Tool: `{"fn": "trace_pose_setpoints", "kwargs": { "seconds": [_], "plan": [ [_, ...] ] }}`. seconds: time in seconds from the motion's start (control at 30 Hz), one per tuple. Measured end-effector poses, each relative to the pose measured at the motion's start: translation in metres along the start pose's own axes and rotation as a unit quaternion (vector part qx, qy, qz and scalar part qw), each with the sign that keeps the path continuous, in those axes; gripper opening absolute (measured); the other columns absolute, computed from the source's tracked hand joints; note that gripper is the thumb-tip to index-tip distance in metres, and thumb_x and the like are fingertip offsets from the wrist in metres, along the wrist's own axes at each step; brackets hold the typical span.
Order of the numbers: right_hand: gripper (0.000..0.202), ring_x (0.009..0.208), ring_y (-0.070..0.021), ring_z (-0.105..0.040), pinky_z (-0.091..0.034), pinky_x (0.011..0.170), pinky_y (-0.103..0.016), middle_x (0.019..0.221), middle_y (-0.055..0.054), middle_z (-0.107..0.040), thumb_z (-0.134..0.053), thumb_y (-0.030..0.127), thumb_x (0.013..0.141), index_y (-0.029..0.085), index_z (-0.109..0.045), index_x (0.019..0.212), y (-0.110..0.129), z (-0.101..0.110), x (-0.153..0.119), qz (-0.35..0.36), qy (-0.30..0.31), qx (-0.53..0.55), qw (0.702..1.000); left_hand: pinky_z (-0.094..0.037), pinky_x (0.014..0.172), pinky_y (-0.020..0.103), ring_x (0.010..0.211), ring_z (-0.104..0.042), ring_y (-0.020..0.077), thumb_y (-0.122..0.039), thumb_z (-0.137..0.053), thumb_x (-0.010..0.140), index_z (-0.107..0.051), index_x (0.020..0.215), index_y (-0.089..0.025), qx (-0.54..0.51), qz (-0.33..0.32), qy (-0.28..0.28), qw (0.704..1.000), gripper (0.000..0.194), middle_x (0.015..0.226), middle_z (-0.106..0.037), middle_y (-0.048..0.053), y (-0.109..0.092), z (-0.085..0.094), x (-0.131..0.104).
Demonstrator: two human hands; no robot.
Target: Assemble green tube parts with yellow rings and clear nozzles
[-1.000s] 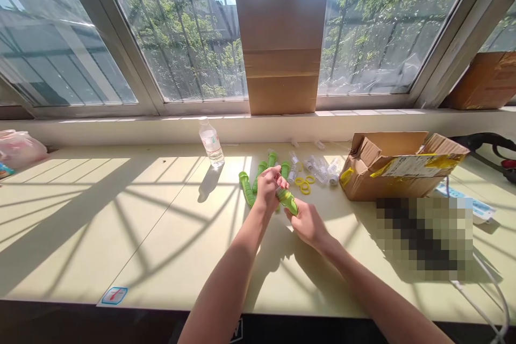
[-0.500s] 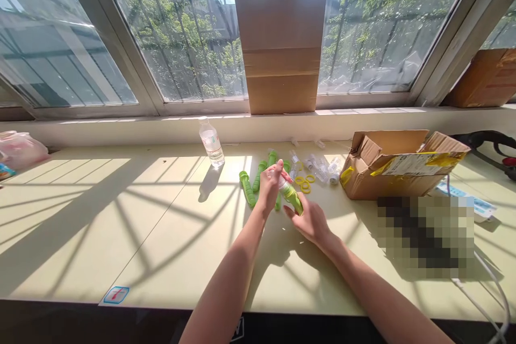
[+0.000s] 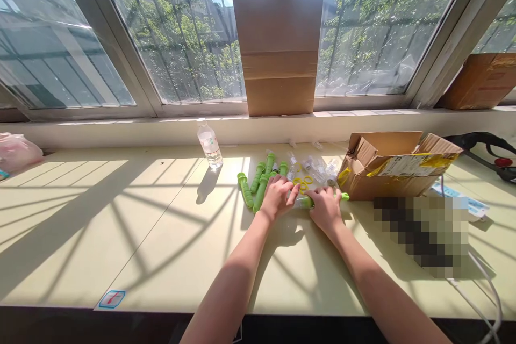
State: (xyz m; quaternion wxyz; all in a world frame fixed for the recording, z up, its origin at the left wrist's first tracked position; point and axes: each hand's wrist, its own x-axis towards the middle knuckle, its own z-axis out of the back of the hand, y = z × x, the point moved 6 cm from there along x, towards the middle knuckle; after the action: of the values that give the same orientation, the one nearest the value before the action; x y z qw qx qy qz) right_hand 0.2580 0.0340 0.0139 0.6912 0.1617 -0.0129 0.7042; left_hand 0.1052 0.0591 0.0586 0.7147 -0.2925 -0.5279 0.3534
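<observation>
Under my right hand [image 3: 325, 207] lies a ribbed green plastic handle [image 3: 344, 196] with a clear tube [image 3: 300, 202] at its left end. My fingers are closed over its middle, low at the tabletop. My left hand [image 3: 278, 196] is just to the left, its fingers curled down beside the pile. What its fingertips pinch, if anything, is hidden. Several more green handles [image 3: 245, 191] lie together left of and behind it. Yellow rings [image 3: 300, 185] lie between and beyond my hands. Clear plastic tubes [image 3: 318, 169] are heaped behind the rings.
An open cardboard box [image 3: 399, 169] stands right of the tubes. A water bottle [image 3: 210, 145] stands behind and left. A power strip [image 3: 463, 204] with white cables is at the right. A pink bag [image 3: 18, 153] sits far left on the pale table [image 3: 161, 258].
The green handle with the clear tube, held up between both hands before, is now down on the table under my right hand. My left hand has come off the tube and lowered toward the pile.
</observation>
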Motion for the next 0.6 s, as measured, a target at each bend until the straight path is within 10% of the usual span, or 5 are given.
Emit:
{"fn": "trace_pose_setpoints", "kwargs": {
  "seconds": [0.33, 0.6],
  "plan": [
    [0.047, 0.107, -0.0278, -0.057, -0.025, 0.107, -0.052, 0.102, -0.01, -0.071, -0.047, -0.003, 0.07, 0.021, -0.076, 0.098, -0.007, 0.009, 0.001, -0.034, -0.073, 0.062, 0.995, -0.042, 0.081, 0.03, 0.081, -0.054, 0.0245, -0.018, -0.083, 0.071, -0.052, 0.052, -0.024, 0.001, 0.062, -0.108, 0.992, 0.036, 0.063, -0.049, 0.002, 0.018, 0.021, 0.001],
    [0.029, 0.066, -0.0171, -0.054, -0.037, 0.066, -0.026, 0.068, -0.005, -0.062, -0.04, 0.003, 0.074, 0.019, -0.061, 0.06, 0.006, 0.012, -0.007, 0.038, -0.082, 0.164, 0.982, -0.041, 0.073, 0.026, 0.081, -0.06, 0.0213, -0.023, -0.068, 0.086, -0.054, 0.058, -0.021, 0.23, 0.136, -0.096, 0.959, 0.031, 0.068, -0.059, 0.003, 0.025, 0.022, -0.002]
  ]
}}
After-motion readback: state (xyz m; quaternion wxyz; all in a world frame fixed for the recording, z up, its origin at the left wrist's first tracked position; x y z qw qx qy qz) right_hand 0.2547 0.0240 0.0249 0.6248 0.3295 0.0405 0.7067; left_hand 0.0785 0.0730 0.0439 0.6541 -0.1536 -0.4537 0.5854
